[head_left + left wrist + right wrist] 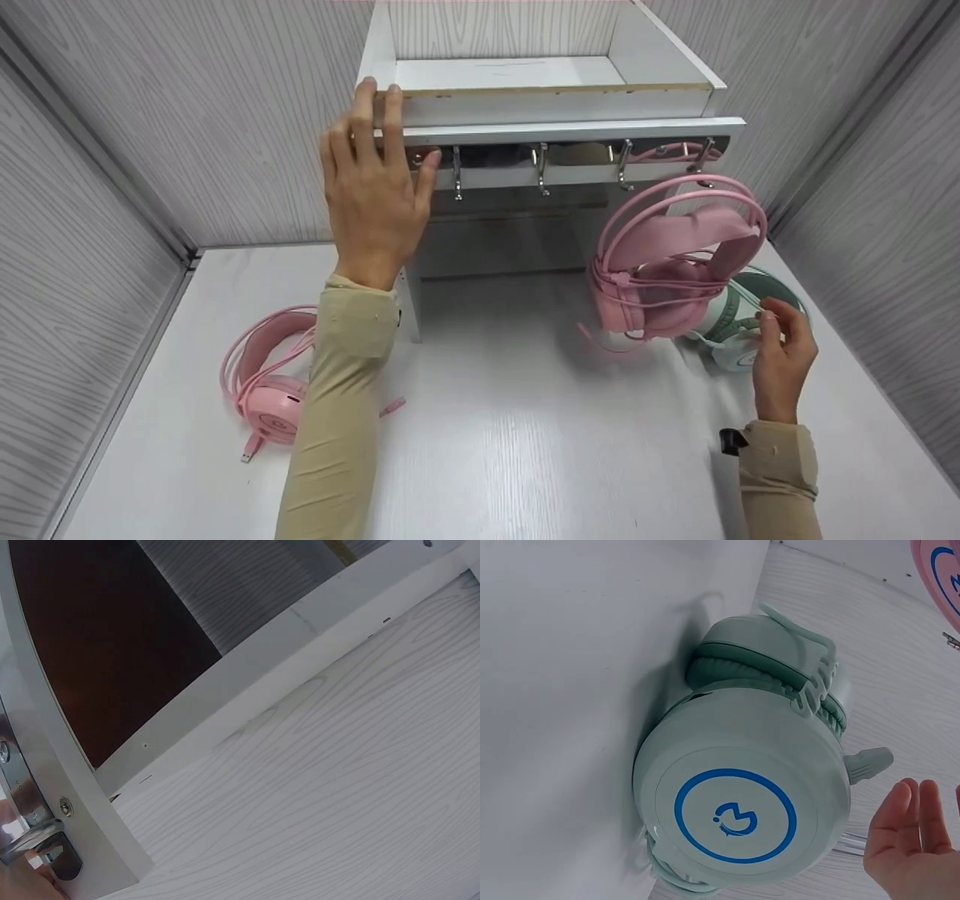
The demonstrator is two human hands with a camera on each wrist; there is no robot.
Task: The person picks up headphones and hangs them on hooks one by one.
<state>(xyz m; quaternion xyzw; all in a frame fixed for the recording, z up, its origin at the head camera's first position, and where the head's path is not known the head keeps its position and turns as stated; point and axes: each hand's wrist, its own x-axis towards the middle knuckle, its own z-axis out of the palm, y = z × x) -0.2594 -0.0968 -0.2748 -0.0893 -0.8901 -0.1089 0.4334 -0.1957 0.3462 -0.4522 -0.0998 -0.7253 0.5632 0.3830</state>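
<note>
In the head view my left hand rests on the left end of a white shelf, fingers extended over its front edge and thumb beside the metal hook rail. A pink headset with its cable wound around it hangs from the rightmost hook. Behind and below it, a pale green headset sits on the table. My right hand is beside the green headset, fingers loosely bent. In the right wrist view its fingertips point up, apart from the round earcup with a blue logo.
Another pink headset lies on the white table at the left, partly hidden by my left sleeve, its USB plug showing. Several hooks project from the rail. Wood-grain panels enclose the back and sides.
</note>
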